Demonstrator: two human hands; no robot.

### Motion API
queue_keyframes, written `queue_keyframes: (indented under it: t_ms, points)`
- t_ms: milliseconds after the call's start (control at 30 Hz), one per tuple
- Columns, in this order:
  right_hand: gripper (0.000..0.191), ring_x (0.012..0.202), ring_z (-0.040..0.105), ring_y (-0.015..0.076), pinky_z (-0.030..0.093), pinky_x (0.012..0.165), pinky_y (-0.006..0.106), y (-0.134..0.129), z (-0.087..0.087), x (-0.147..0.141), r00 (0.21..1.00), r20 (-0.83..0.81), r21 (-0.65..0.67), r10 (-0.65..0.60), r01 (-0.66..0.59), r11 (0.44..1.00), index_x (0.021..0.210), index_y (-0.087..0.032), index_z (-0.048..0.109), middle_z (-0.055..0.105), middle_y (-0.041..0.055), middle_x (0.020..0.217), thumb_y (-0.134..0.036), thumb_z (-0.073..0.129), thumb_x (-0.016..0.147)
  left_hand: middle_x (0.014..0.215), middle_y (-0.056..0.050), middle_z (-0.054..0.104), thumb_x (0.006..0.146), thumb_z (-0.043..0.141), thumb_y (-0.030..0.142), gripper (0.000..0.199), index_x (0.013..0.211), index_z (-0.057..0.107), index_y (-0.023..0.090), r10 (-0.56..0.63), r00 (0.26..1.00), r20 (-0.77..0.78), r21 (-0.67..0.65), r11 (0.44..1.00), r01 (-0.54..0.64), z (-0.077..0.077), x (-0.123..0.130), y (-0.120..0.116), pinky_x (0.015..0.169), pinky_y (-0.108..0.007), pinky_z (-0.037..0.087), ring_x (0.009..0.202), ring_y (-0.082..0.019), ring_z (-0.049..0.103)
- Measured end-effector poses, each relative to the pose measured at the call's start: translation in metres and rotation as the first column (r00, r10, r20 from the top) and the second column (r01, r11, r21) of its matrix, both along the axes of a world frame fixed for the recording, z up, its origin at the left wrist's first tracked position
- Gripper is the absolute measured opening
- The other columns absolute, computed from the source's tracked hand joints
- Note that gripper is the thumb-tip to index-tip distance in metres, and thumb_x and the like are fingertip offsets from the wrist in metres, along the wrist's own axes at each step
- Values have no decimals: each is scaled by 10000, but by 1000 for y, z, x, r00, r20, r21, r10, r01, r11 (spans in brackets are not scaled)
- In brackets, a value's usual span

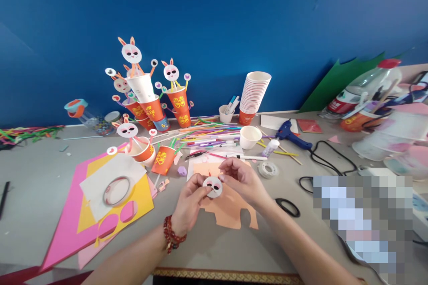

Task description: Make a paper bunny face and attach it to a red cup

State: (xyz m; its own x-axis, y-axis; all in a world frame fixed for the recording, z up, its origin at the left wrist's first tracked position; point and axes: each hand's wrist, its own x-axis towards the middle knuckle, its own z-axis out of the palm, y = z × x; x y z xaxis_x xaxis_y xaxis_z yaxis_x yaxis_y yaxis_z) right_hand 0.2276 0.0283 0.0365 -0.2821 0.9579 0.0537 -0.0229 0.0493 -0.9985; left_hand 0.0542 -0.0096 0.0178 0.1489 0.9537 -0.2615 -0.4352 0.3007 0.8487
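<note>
My left hand (193, 198) pinches a round white paper rabbit face (216, 189), thumb on its front. The face has dark eyes with pink patches and a small orange ear on top. At its upper right edge my right hand (242, 181) is closed, thumb and fingertips together; whatever lies between them is hidden. Beneath both hands lies cut orange paper (225, 213) with notches along its front edge. A purple lump (182, 171) rests left of the hands, and a tape roll (268, 169) lies to their right.
Paper-cup rabbits (142, 87) stand at the back left. Behind the hands are a cup stack (256, 91), pens and coloured sticks. A blue glue gun (292, 134) with its cord and black-handled scissors (287, 207) lie right. Pink and yellow sheets (67, 218) with a tape ring (117, 190) lie left.
</note>
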Motion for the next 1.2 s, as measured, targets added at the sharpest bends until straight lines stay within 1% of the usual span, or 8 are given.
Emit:
queue_keyframes:
  t_ms: [400,600,800,1067,1200]
  points:
    - [134,754,551,157,459,688,300,-1,1,0,1000,-10,1,4,-4,1000,915,-200,583,579,8,815,-209,651,800,757,22,555,755,735,296,307,722,450,185,0,999,-51,18,1000,1,-2,-1,-1,590,-203,421,687,-104,503]
    - [156,754,549,158,454,683,296,-2,3,-1,997,-77,-67,14,-19,998,907,-202,582,569,7,814,-272,672,801,765,19,556,763,738,297,305,729,456,185,6,998,-57,31,1000,-4,-4,-1,0,588,-202,416,693,-105,495]
    - [184,774,561,161,467,704,303,-3,3,-3,993,-114,-99,5,-17,995,914,-200,590,584,16,837,-303,693,801,778,12,565,759,746,311,309,729,465,186,12,998,-57,30,999,-10,-4,-1,0,608,-212,430,709,-114,506]
    - [197,764,574,158,478,694,295,-3,1,-5,991,-129,-106,-22,8,994,907,-200,595,597,15,825,-319,709,798,792,5,557,774,745,323,307,719,481,176,33,997,-76,78,997,-27,-2,0,-2,617,-216,427,707,-112,501]
    - [192,745,566,157,470,670,288,-4,2,-6,991,-123,-93,-44,32,995,870,-199,591,589,9,805,-327,712,793,781,10,563,788,735,319,296,725,482,179,37,996,-79,91,995,-30,-3,0,-2,614,-217,425,684,-108,504]
